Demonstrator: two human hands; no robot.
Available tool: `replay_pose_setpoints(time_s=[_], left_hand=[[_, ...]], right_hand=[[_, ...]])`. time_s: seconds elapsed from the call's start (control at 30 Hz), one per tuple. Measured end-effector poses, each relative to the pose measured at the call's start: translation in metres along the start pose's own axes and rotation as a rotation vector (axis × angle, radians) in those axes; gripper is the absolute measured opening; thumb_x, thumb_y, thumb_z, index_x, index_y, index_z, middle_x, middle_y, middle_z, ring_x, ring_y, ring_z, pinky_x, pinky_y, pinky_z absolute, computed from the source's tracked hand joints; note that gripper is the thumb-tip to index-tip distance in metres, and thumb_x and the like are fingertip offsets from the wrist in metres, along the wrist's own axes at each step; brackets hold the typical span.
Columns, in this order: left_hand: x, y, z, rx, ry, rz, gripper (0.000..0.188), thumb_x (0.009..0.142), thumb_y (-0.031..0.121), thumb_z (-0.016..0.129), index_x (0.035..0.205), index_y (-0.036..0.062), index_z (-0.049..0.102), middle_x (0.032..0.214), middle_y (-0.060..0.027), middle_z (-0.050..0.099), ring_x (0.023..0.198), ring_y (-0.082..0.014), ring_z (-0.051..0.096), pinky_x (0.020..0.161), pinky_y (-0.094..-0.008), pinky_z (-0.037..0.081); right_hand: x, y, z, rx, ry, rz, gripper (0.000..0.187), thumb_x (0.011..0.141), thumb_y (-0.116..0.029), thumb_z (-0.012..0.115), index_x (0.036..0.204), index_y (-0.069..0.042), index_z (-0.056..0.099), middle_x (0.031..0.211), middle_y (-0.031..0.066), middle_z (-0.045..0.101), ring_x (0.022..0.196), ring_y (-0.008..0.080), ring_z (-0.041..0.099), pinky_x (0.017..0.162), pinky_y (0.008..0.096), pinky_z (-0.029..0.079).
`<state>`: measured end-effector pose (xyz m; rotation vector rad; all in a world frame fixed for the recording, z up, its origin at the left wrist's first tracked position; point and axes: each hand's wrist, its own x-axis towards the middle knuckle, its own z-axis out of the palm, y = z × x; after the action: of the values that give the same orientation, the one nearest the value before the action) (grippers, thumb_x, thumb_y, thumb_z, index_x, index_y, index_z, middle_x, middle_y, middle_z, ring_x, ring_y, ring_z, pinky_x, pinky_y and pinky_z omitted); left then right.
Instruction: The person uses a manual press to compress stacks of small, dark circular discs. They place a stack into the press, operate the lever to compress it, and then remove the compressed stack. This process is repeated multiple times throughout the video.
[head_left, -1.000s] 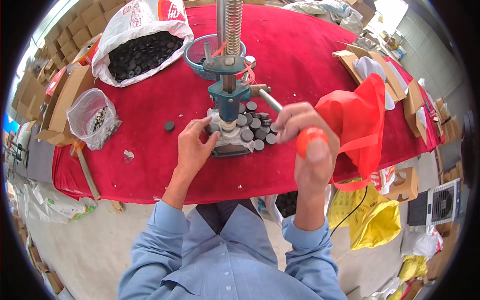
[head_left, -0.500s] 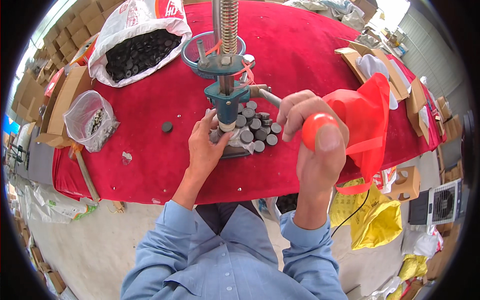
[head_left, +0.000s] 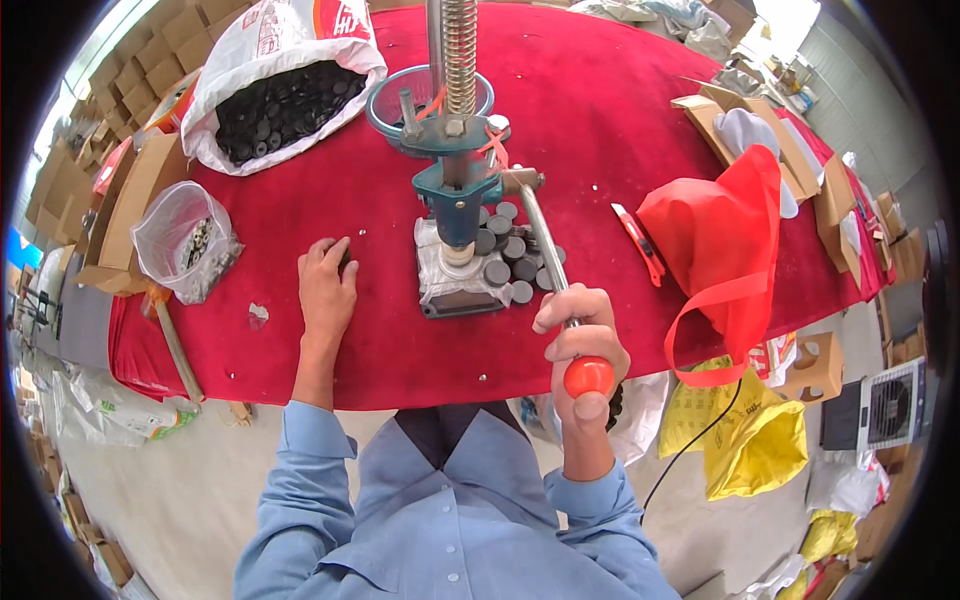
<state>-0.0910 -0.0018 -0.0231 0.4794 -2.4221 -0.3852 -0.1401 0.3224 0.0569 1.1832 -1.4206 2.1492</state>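
My right hand [head_left: 590, 345] is wrapped round the metal lever [head_left: 541, 225] of a green hand press [head_left: 458, 190], just by its red ball knob [head_left: 589, 377]. The press's pale round tip [head_left: 457, 255] is down over the plastic-covered base [head_left: 450, 285]; whether a part lies under it is hidden. To the left of the press, my left hand [head_left: 328, 290] rests on the red cloth, its fingers closed on a small black disc [head_left: 346, 263] that shows only in part. Several grey-black discs [head_left: 515, 250] lie heaped against the right side of the base.
A white sack [head_left: 200, 130] of black discs lies at the back left, near a blue basket [head_left: 380, 105]. A clear plastic bag [head_left: 165, 235] of small parts and a hammer [head_left: 178, 350] are at left. On the right are a red utility knife [head_left: 640, 245] and a red cloth bag [head_left: 715, 230].
My right hand has pulled the lever down and toward me. My left hand has left the press tip and moved left to the lone black disc, which its fingers now cover.
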Motion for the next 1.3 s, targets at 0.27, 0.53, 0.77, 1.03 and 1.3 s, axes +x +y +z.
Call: replay_pose_setpoints(time_s=[0.27, 0.53, 0.77, 1.03, 1.3], left_hand=[[-0.006, 0.042, -0.002, -0.474, -0.041, -0.124, 0.049, 0.081, 0.006, 0.084, 0.127, 0.0022, 0.070, 0.102, -0.0152, 0.076, 0.081, -0.0214, 0.071, 0.075, -0.0344, 0.058], [-0.001, 0.116, 0.015, -0.536, -0.123, -0.012, 0.066, 0.074, 0.014, 0.092, 0.131, 0.0026, 0.061, 0.094, -0.0126, 0.074, 0.077, -0.0236, 0.068, 0.069, -0.0379, 0.056], [0.003, 0.124, 0.026, -0.516, -0.094, 0.033, 0.073, 0.072, 0.017, 0.093, 0.135, 0.0021, 0.057, 0.098, -0.0128, 0.072, 0.082, -0.0266, 0.067, 0.074, -0.0405, 0.055], [-0.008, 0.107, 0.014, -0.673, -0.107, -0.104, 0.071, 0.074, 0.010, 0.092, 0.136, 0.0001, 0.058, 0.108, -0.0114, 0.074, 0.086, -0.0180, 0.068, 0.075, -0.0323, 0.056], [-0.010, 0.104, 0.001, -0.667, -0.114, -0.082, 0.060, 0.080, -0.001, 0.081, 0.136, 0.0000, 0.059, 0.110, -0.0112, 0.074, 0.090, -0.0154, 0.069, 0.080, -0.0295, 0.057]], right_hand=[[0.039, -0.032, -0.001, -0.101, -0.057, 0.117, 0.059, 0.095, -0.059, 0.060, 0.090, -0.001, 0.066, 0.097, 0.0166, 0.064, 0.082, 0.0221, 0.061, 0.074, 0.0348, 0.050], [0.124, -0.050, 0.009, -0.133, -0.118, 0.276, 0.054, 0.098, -0.049, 0.052, 0.085, 0.002, 0.064, 0.087, 0.0135, 0.065, 0.070, 0.0147, 0.058, 0.065, 0.0283, 0.046], [0.119, -0.047, 0.011, -0.052, -0.066, 0.244, 0.048, 0.098, -0.044, 0.057, 0.084, 0.002, 0.064, 0.084, 0.0102, 0.064, 0.070, 0.0125, 0.055, 0.066, 0.0271, 0.044], [0.059, -0.038, 0.010, -0.065, -0.004, 0.146, 0.055, 0.093, -0.054, 0.062, 0.085, 0.001, 0.065, 0.092, 0.0151, 0.064, 0.078, 0.0184, 0.059, 0.071, 0.0317, 0.047], [0.005, -0.010, -0.002, -0.075, -0.020, 0.032, 0.060, 0.094, -0.061, 0.060, 0.089, -0.002, 0.064, 0.103, 0.0198, 0.066, 0.082, 0.0233, 0.060, 0.072, 0.0358, 0.049]])
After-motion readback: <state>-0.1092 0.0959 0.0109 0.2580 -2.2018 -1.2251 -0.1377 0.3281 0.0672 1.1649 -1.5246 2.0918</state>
